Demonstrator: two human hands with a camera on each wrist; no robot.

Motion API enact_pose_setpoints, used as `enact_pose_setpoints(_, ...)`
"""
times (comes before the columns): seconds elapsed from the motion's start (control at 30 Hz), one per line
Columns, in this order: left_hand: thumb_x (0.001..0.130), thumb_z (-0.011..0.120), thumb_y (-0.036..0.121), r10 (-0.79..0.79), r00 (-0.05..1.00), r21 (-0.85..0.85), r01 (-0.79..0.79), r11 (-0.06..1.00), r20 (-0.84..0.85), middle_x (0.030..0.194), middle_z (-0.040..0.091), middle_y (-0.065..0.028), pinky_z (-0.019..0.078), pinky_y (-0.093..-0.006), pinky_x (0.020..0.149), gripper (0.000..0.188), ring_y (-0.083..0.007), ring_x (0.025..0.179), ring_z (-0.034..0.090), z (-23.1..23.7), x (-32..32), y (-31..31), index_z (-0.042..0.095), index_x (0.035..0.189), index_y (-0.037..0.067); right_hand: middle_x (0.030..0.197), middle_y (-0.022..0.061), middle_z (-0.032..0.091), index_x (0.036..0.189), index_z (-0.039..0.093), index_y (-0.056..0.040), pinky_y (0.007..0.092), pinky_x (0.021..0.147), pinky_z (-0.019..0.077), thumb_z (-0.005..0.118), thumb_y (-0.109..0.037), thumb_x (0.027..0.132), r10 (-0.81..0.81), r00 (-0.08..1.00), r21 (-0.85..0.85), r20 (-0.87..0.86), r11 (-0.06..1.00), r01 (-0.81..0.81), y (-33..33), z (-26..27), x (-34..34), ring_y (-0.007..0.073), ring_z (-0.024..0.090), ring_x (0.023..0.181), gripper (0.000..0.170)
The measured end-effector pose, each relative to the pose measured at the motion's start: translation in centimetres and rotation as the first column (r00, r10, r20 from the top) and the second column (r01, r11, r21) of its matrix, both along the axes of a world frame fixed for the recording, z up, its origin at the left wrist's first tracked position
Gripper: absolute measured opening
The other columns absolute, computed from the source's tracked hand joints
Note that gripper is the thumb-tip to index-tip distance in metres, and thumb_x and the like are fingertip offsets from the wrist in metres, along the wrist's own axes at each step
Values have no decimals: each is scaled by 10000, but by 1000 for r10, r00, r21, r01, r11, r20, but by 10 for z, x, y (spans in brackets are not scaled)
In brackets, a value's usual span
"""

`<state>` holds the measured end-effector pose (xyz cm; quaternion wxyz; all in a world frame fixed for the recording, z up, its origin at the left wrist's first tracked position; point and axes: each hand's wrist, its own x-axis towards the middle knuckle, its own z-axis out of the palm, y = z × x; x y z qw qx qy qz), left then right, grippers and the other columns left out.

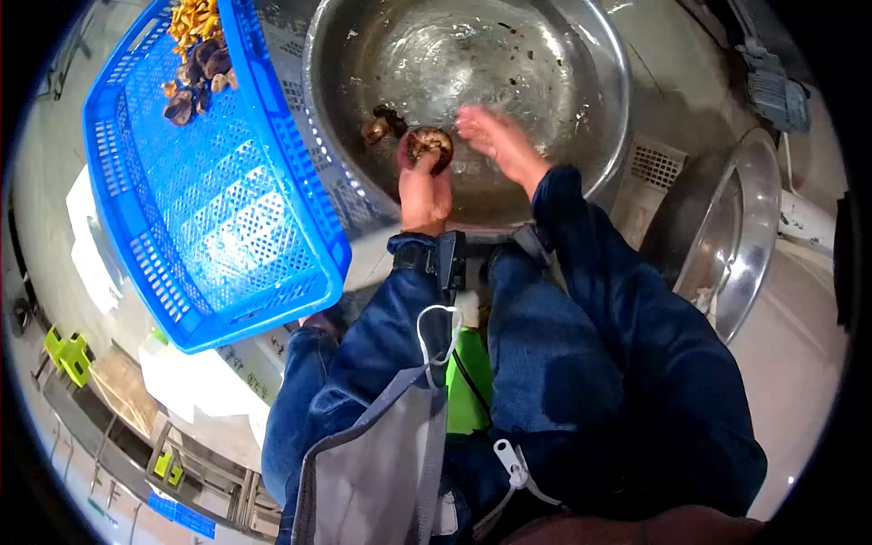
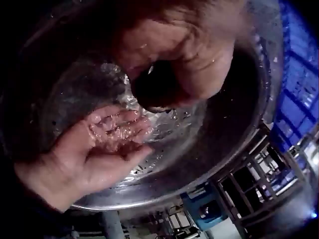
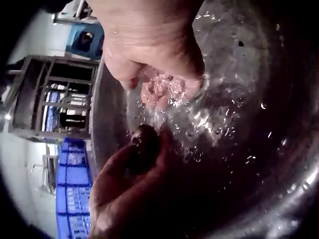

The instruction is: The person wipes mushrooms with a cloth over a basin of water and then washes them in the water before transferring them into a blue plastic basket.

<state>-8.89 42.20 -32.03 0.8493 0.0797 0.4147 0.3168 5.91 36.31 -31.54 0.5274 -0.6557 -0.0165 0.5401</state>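
Note:
Over a wide metal basin (image 1: 604, 82), my left hand (image 1: 423, 198) grips a dark brown mushroom (image 1: 434, 145), its pale underside turned up in the head view. The mushroom (image 3: 144, 147) sits between thumb and fingers in the right wrist view. My right hand (image 1: 504, 145) is beside it, apart from it, with fingers relaxed. Water glistens on the cupped palm of the right hand (image 2: 92, 157) in the left wrist view. More dark mushroom pieces (image 1: 386, 123) lie in the basin just beyond the left hand. Shallow water and small dark bits cover the basin floor.
A blue plastic basket (image 1: 195, 213) stands left of the basin, holding dark mushrooms (image 1: 202, 77) and yellow-orange pieces (image 1: 193, 20) at its far end. A second metal basin (image 1: 740, 227) leans at the right, near a floor drain (image 1: 657, 165).

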Motion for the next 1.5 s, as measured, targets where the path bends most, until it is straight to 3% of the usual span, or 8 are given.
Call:
enact_pose_setpoints(0.23, 1012, 443, 275, -41, 991, -85, 53, 995, 130, 1111, 572, -72, 452, -386, 912, 290, -213, 1045, 554, -7, 4, -7, 495, 1216, 76, 858, 95, 658, 1105, 613, -22, 334, 710, 506, 585, -293, 931, 469, 526, -265, 710, 869, -417, 3, 6, -39, 188, 617, 768, 324)
enact_pose_setpoints(0.37, 996, 492, 252, -16, 972, -84, 37, 996, 234, 1128, 583, -103, 437, -385, 977, 287, -231, 1068, 556, -16, 7, -4, 509, 1207, 58, 1003, 172, 664, 1131, 625, -44, 419, 807, 493, 471, -218, 976, 234, 897, -52, 376, 971, -232, 1, 5, -24, 371, 625, 922, 279)
enact_pose_setpoints(0.47, 825, 611, 19, -173, 649, 365, 605, 708, -741, 1143, 562, -170, 471, -430, 877, 415, -346, 995, 568, -10, 14, -10, 494, 1222, 52, 1184, 182, 598, 1307, 512, -81, 394, 916, 458, 488, -166, 970, 390, 294, -337, 873, 916, -217, -18, -26, -12, 341, 583, 1057, 349)
enact_pose_setpoints(0.5, 767, 617, -8, 55, 350, 349, 886, 305, -935, 1157, 542, -193, 475, -442, 860, 481, -378, 992, 563, -9, 9, -11, 492, 1226, 60, 1222, 180, 576, 1320, 501, -86, 396, 934, 448, 497, -156, 963, 368, 479, -260, 797, 925, -278, -16, -29, -12, 328, 565, 1097, 364)
enact_pose_setpoints(0.8, 765, 748, 120, 214, 481, 524, 815, 250, -850, 1173, 466, -163, 495, -413, 865, 367, -370, 1046, 550, 115, 3, 34, 595, 1098, 101, 1470, 84, 385, 1398, 386, -71, 384, 1112, 324, 587, -72, 841, 272, 798, 517, 537, 642, -567, 54, -19, -49, 282, 418, 1308, 592)
enact_pose_setpoints(1.0, 817, 704, 109, 538, 693, 801, 596, -55, -479, 1000, 599, -135, 432, -375, 876, 270, -287, 973, 545, 155, -8, 131, 619, 1065, 41, 1464, 259, 299, 1408, 341, -22, 460, 1040, 389, 616, -144, 822, 721, 273, -413, 637, 618, -669, 60, -41, -64, 440, 382, 1291, 659)
enact_pose_setpoints(1.33, 816, 675, 90, 284, 767, 633, 198, 748, -575, 1155, 567, -103, 463, -299, 840, 573, -190, 989, 567, 88, -84, 280, 391, 1306, 2, 1422, 247, 405, 1420, 359, -15, 416, 1052, 366, 571, -328, 886, 735, 589, -315, 337, 677, -665, 8, -27, -33, 382, 405, 1307, 655)
enact_pose_setpoints(1.5, 809, 638, 57, 468, 708, 733, 103, 672, -529, 1194, 554, -121, 463, -330, 877, 585, -229, 1010, 575, 89, -79, 269, 392, 1337, 0, 961, 65, 544, 1326, 464, 38, 288, 695, 441, 471, -445, 962, 197, 967, -86, -162, 973, -213, -5, -26, -6, 147, 502, 790, 605)
